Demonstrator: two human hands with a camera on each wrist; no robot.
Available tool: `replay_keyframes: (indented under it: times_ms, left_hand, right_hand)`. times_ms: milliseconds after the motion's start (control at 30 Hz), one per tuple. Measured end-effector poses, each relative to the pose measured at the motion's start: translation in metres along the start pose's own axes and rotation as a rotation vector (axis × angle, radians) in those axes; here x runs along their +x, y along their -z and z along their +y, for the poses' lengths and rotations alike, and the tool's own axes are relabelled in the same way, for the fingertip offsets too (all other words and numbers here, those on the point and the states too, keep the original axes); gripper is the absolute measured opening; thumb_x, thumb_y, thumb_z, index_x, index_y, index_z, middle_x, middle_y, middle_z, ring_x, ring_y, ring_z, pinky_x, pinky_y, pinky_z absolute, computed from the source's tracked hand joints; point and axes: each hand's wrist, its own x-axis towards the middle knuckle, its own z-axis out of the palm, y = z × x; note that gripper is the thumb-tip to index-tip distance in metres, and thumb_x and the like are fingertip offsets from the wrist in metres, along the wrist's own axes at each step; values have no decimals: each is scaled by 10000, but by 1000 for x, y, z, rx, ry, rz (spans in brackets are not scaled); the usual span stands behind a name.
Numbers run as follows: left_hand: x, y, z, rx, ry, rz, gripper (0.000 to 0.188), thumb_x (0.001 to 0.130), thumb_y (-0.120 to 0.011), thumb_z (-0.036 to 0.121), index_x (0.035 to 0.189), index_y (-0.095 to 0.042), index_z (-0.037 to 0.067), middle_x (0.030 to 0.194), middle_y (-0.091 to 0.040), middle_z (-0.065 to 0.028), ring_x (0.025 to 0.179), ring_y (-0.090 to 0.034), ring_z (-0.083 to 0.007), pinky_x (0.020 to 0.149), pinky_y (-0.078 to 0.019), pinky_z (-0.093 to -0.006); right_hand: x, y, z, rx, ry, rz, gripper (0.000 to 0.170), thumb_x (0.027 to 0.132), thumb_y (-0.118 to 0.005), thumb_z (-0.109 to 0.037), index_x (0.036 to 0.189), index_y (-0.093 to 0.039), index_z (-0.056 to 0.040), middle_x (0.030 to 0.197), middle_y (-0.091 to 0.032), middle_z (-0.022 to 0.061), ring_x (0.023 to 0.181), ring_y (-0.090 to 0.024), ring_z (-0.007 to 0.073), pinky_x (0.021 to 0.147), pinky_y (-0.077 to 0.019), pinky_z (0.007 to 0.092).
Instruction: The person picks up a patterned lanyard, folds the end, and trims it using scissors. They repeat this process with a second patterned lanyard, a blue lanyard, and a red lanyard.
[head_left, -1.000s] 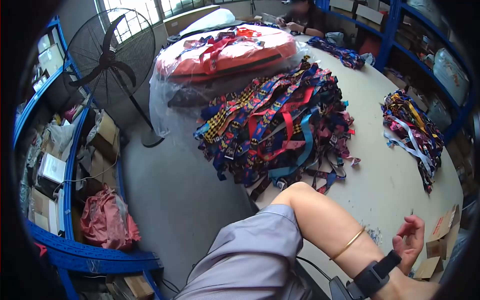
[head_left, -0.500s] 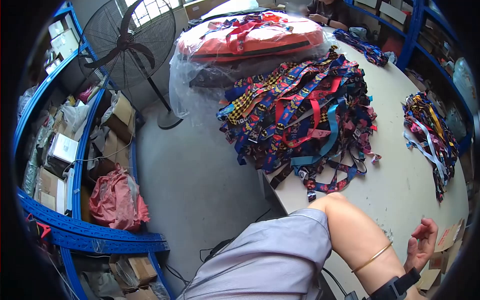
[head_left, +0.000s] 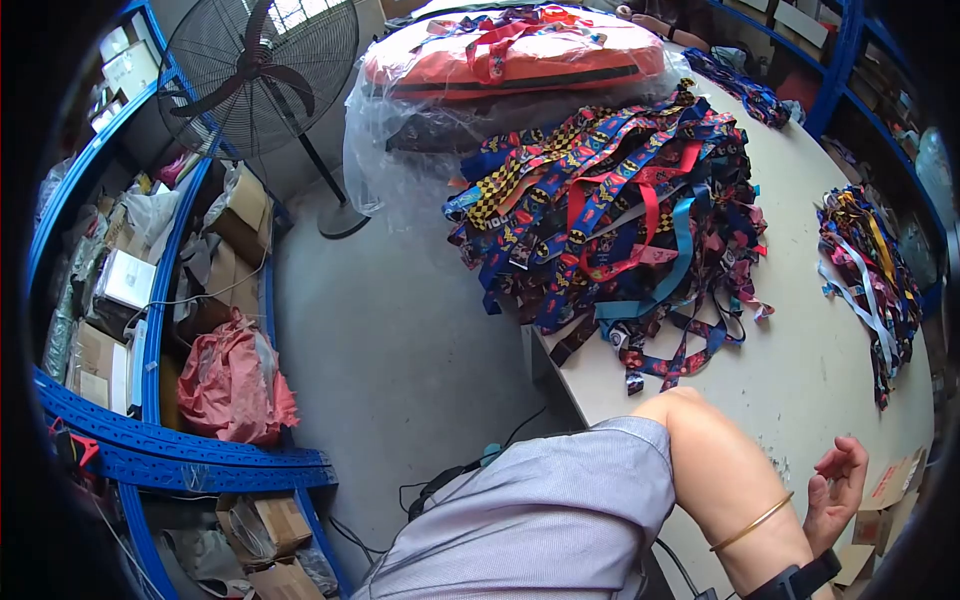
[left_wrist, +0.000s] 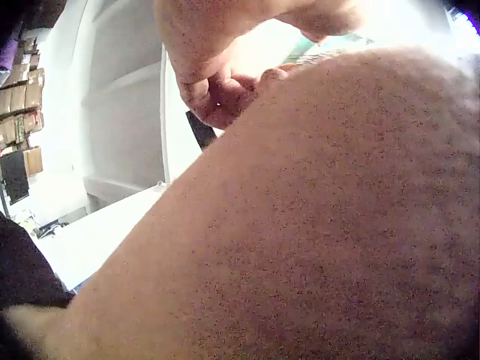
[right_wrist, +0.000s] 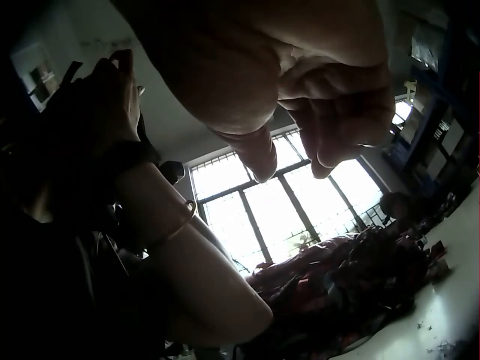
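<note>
My right hand [head_left: 838,490] is raised beyond the left forearm in the head view, fingers loosely bent and nothing in the palm. In the right wrist view its thumb and bent fingers [right_wrist: 330,120] hang before a bright window. My left forearm [head_left: 735,480], with a gold bangle and black wrist strap, crosses the table's near edge; its hand lies outside the head view. In the right wrist view the left hand [right_wrist: 124,94] is lifted, dark and partly hidden; I cannot tell what it touches. Closest to the left elbow lies a large pile of printed lanyards [head_left: 610,220].
A second lanyard bundle [head_left: 870,280] lies on the white table [head_left: 780,360] at right, another [head_left: 740,85] farther back. Behind the pile sits a red, plastic-wrapped bundle [head_left: 520,65]. A fan [head_left: 255,75], blue shelving [head_left: 180,470] and cardboard boxes [head_left: 890,500] surround the table.
The head view has swung left and down, so the table, lanyards and fan appear farther right and higher. The left forearm sits lower right in view; the right hand keeps much the same pose.
</note>
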Motion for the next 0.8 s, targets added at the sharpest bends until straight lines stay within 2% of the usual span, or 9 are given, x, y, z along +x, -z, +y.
replay_keyframes:
  times_ms: [800]
  left_hand:
    - [17, -6, -5, -28, -30, 7, 403, 815, -572, 90, 1197, -460, 28, 1040, -555, -103, 853, -634, -187, 741, -530, -308]
  right_hand:
    - [1, -1, 10, -77, 7, -27, 610, 864, -695, -477, 1240, -501, -38, 904, -472, 14, 827, -436, 106, 767, -358, 248]
